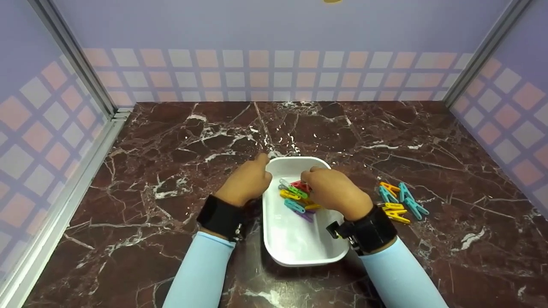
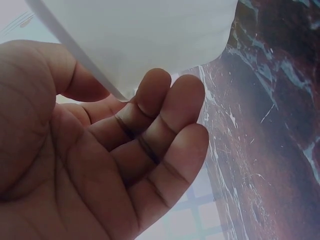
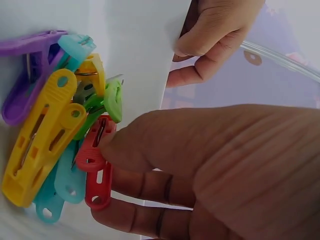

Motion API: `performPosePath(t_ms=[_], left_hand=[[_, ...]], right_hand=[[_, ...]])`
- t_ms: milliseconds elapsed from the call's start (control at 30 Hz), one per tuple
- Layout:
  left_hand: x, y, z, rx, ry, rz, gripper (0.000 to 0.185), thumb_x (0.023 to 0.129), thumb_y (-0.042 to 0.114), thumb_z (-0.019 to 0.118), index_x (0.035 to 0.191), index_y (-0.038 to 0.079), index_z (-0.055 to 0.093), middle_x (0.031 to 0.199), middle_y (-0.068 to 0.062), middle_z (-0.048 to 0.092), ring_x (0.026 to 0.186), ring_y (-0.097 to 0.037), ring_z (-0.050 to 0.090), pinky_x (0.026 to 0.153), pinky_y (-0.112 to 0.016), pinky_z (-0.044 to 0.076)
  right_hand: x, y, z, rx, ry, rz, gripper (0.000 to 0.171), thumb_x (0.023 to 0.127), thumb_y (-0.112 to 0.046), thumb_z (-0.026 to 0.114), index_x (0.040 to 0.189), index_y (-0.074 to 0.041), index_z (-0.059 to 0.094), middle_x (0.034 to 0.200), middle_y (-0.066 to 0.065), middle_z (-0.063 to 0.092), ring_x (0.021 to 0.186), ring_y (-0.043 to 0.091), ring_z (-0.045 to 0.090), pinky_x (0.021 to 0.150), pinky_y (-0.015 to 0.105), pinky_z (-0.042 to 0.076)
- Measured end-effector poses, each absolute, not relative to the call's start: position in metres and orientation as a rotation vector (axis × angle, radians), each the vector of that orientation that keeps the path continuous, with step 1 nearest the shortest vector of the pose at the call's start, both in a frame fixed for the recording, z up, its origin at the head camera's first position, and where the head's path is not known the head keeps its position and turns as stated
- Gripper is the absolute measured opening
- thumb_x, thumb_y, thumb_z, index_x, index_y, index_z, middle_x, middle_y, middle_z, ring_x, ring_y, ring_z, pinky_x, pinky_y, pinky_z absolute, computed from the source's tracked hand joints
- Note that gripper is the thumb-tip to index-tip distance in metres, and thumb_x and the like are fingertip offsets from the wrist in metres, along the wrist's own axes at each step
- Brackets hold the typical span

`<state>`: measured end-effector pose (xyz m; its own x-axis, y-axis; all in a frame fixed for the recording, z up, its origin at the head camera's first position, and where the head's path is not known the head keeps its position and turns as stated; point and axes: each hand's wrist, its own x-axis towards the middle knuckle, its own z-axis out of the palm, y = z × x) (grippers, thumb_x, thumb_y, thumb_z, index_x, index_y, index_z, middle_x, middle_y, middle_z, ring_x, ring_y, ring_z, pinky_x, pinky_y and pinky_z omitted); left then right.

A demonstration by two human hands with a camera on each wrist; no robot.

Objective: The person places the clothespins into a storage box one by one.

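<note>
A white plastic tray [image 1: 287, 248] holds a small heap of coloured clothespins. My left hand [image 1: 248, 182] grips its left rim near the far corner; in the left wrist view the thumb and fingers lie on either side of the wall. Inside the tray, my right hand [image 1: 336, 192] pinches a red clothespin [image 3: 95, 155] between thumb and fingers, at the heap's edge. Beside it lie a green clothespin [image 3: 114, 100], a large yellow clothespin [image 3: 56, 97], a purple clothespin [image 3: 17, 105] and teal clothespins [image 3: 70, 175], partly overlapping.
Several more clothespins lie on the dark marbled tabletop [image 1: 171, 239] right of the tray, among them an orange clothespin [image 1: 390, 188], a teal clothespin [image 1: 416, 208] and a yellow clothespin [image 1: 397, 216]. Tiled-pattern panels [image 1: 282, 72] enclose the table at the back and sides.
</note>
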<state>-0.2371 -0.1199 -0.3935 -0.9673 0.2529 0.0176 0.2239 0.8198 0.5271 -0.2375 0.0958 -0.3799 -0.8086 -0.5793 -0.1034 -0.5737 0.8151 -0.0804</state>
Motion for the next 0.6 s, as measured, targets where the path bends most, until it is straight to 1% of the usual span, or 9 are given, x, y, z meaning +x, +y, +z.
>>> performPosePath(t_ms=[133, 267, 367, 467, 600], left_hand=[[-0.237, -0.12, -0.393, 0.381, 2.947, 0.844, 0.03, 0.094, 0.012, 0.044, 0.122, 0.002, 0.048, 0.103, -0.024, 0.067, 0.094, -0.036, 0.065, 0.087, -0.048, 0.05], [-0.236, -0.12, -0.393, 0.381, 2.939, 0.849, 0.031, 0.094, 0.012, 0.044, 0.123, 0.002, 0.048, 0.104, -0.024, 0.067, 0.093, -0.036, 0.065, 0.086, -0.048, 0.05], [-0.235, -0.12, -0.393, 0.385, 2.942, 0.841, 0.032, 0.094, 0.012, 0.044, 0.124, 0.002, 0.048, 0.103, -0.023, 0.067, 0.091, -0.035, 0.065, 0.085, -0.048, 0.05], [-0.236, -0.12, -0.393, 0.387, 2.949, 0.841, 0.032, 0.093, 0.012, 0.044, 0.123, 0.002, 0.049, 0.101, -0.022, 0.067, 0.09, -0.034, 0.065, 0.084, -0.047, 0.05], [-0.236, -0.12, -0.393, 0.387, 2.95, 0.843, 0.03, 0.094, 0.012, 0.044, 0.122, 0.001, 0.048, 0.099, -0.022, 0.067, 0.089, -0.034, 0.065, 0.083, -0.048, 0.05]], right_hand=[[-0.238, 0.097, -0.379, -0.93, 2.875, -0.083, 0.015, 0.085, -0.007, 0.067, 0.1, -0.007, 0.063, 0.085, 0.005, 0.053, 0.071, 0.024, 0.052, 0.062, 0.041, 0.047], [-0.238, 0.1, -0.377, -0.97, 2.86, -0.15, 0.022, 0.084, -0.008, 0.069, 0.105, -0.005, 0.064, 0.087, 0.005, 0.053, 0.071, 0.023, 0.052, 0.064, 0.04, 0.047], [-0.237, 0.104, -0.374, -1.014, 2.851, -0.226, 0.024, 0.083, -0.009, 0.07, 0.105, -0.004, 0.064, 0.089, 0.006, 0.053, 0.072, 0.023, 0.051, 0.066, 0.04, 0.046], [-0.237, 0.108, -0.369, -1.048, 2.86, -0.303, 0.023, 0.086, -0.013, 0.072, 0.107, -0.004, 0.064, 0.094, 0.008, 0.056, 0.076, 0.024, 0.053, 0.07, 0.04, 0.047], [-0.237, 0.115, -0.361, -1.046, 2.883, -0.393, 0.031, 0.089, -0.017, 0.073, 0.115, -0.004, 0.064, 0.107, 0.012, 0.06, 0.086, 0.025, 0.057, 0.079, 0.042, 0.049]])
